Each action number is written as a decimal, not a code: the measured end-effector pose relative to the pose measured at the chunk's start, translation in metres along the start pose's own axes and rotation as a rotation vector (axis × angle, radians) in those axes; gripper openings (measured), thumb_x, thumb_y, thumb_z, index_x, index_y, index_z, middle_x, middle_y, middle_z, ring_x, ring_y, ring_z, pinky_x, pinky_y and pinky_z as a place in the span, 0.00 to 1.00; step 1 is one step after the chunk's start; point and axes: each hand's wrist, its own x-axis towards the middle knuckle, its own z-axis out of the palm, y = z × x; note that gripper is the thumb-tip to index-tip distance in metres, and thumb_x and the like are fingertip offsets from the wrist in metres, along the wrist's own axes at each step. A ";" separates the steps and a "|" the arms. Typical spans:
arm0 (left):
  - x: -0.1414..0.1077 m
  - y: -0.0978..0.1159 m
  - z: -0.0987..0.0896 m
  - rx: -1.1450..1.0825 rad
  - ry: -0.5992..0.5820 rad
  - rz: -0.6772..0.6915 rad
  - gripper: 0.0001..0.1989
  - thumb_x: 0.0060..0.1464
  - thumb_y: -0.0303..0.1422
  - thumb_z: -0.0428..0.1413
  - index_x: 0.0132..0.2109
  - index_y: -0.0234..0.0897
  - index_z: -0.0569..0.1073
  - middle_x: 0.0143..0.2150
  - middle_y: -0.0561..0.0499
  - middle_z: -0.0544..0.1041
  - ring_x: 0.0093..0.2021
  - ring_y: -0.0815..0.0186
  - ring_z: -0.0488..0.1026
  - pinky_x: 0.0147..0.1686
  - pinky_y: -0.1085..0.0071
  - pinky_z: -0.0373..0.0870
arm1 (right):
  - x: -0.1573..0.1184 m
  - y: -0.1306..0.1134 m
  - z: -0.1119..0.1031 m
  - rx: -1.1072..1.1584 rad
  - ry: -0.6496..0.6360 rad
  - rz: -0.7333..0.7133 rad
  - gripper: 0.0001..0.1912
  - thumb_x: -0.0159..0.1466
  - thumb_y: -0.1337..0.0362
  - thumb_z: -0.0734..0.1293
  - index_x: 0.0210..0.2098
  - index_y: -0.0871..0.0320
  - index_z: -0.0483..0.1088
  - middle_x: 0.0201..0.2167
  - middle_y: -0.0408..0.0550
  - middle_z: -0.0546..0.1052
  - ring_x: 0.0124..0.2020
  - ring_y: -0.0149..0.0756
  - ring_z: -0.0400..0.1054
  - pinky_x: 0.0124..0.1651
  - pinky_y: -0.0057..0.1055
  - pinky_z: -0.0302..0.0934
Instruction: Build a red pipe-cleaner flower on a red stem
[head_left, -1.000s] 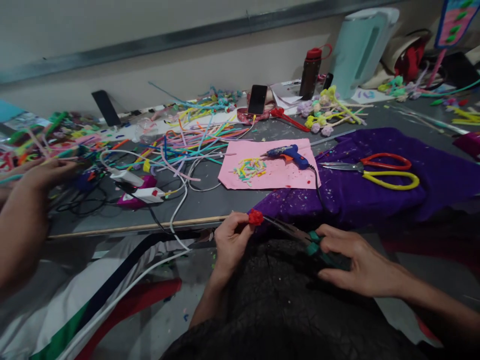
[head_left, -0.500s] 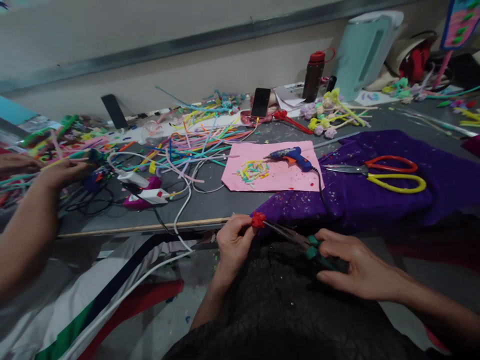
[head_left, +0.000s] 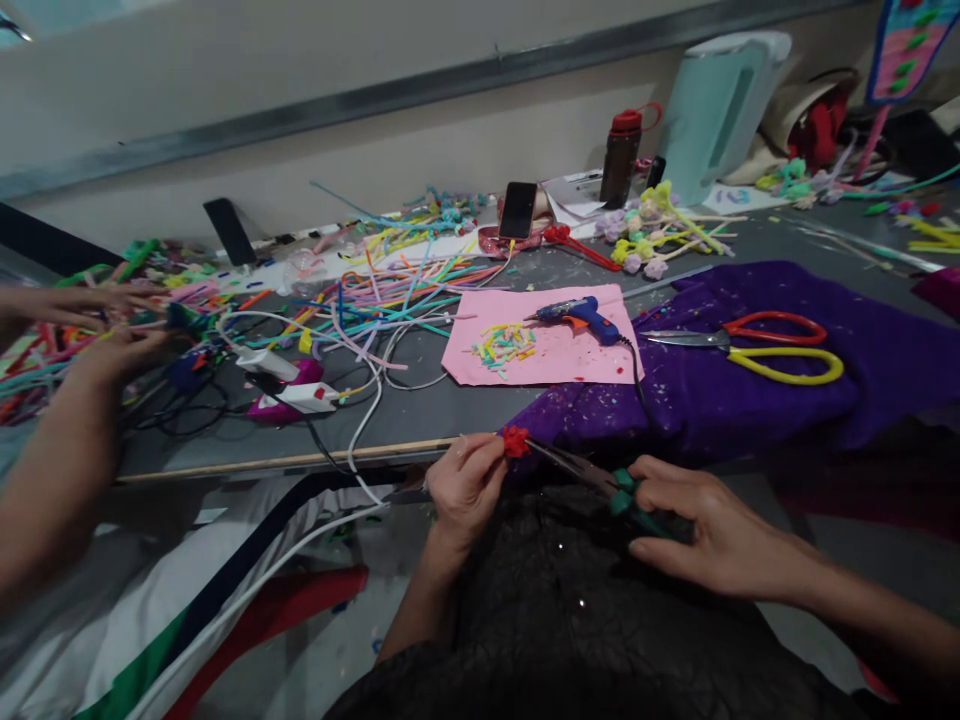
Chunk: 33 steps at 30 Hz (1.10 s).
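Pinched between the fingers of my left hand [head_left: 466, 487] is a small red fuzzy flower [head_left: 515, 441], held just past the table's front edge, above my dark apron. My right hand [head_left: 712, 530] is wrapped round green-handled pliers [head_left: 600, 480], whose long thin jaws point left. Their tips touch the right side of the red flower. Beyond my hands a pink sheet [head_left: 577, 365] lies on the table, with a pile of short coloured pieces [head_left: 504, 346] and a blue glue gun [head_left: 581, 315] on it.
Scissors [head_left: 750, 346] lie on purple cloth [head_left: 780, 400] at right. Pipe cleaners [head_left: 420, 270], a power strip [head_left: 296, 398] and white cables spread leftward. Behind stand a phone [head_left: 518, 210], bottle [head_left: 620, 160] and kettle [head_left: 712, 120]. Another person's hands [head_left: 124, 345] are at far left.
The red flower has turned slightly between my left fingers, with the plier tips still against it. At far left, the other person's hands have shifted, one reaching further right over the pipe cleaners.
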 end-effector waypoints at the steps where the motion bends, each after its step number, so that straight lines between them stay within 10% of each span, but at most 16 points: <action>1: 0.001 0.000 0.000 0.012 0.002 0.018 0.10 0.48 0.26 0.57 0.39 0.40 0.73 0.35 0.50 0.76 0.35 0.68 0.73 0.35 0.71 0.70 | 0.000 -0.001 0.001 -0.017 0.004 0.002 0.09 0.57 0.63 0.65 0.25 0.58 0.60 0.30 0.44 0.66 0.30 0.32 0.62 0.32 0.29 0.59; 9: 0.004 0.004 0.000 -0.039 -0.011 0.005 0.11 0.47 0.24 0.56 0.39 0.40 0.73 0.36 0.50 0.76 0.35 0.69 0.72 0.35 0.72 0.69 | -0.001 -0.004 0.003 -0.088 0.052 -0.030 0.09 0.57 0.61 0.65 0.26 0.59 0.63 0.32 0.47 0.66 0.32 0.34 0.62 0.33 0.31 0.59; 22: 0.013 0.018 -0.011 -0.633 0.014 -0.689 0.04 0.44 0.30 0.61 0.29 0.35 0.73 0.26 0.55 0.71 0.27 0.72 0.66 0.30 0.76 0.63 | 0.002 -0.010 0.002 0.090 0.013 -0.038 0.06 0.56 0.67 0.65 0.25 0.58 0.61 0.32 0.45 0.66 0.33 0.33 0.63 0.35 0.29 0.59; 33: 0.012 0.010 -0.007 -0.992 0.017 -0.997 0.09 0.39 0.30 0.63 0.28 0.33 0.71 0.21 0.56 0.69 0.18 0.78 0.58 0.18 0.81 0.52 | 0.010 -0.013 0.011 0.053 0.012 -0.065 0.06 0.57 0.64 0.65 0.27 0.58 0.62 0.35 0.47 0.67 0.36 0.35 0.64 0.37 0.32 0.60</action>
